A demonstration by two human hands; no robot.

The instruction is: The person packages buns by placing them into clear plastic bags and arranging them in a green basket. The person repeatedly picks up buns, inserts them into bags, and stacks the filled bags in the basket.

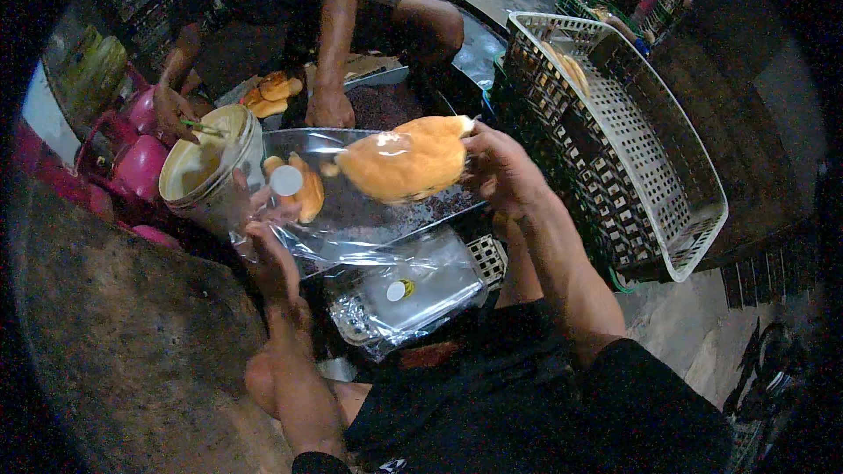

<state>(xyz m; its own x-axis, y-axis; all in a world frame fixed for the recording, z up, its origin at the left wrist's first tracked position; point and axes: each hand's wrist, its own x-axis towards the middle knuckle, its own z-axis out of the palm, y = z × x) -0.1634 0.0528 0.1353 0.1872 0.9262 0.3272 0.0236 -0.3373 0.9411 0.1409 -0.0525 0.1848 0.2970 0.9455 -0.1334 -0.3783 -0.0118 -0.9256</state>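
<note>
My right hand [503, 167] grips a large golden bread bun [406, 162] by its right end. My left hand [274, 259] pinches the left part of a clear plastic bag [347, 241], which stretches across toward the bun. A white round label shows on the bag. Glare on the film makes it hard to tell how far the bun is inside. Smaller bread pieces [304, 193] show through or beside the bag, over a metal tray [452, 211] with dark crumbs. Nearer me lies a stack of clear bags [421, 285].
Opposite, another person's hand [330, 107] rests at the tray; their other hand [173, 112] holds a green-handled tool over a cream bucket [250, 136]. Buns [270, 95] lie behind. Pink containers [139, 167] stand left. A tall plastic crate [702, 219] holding bread stands right.
</note>
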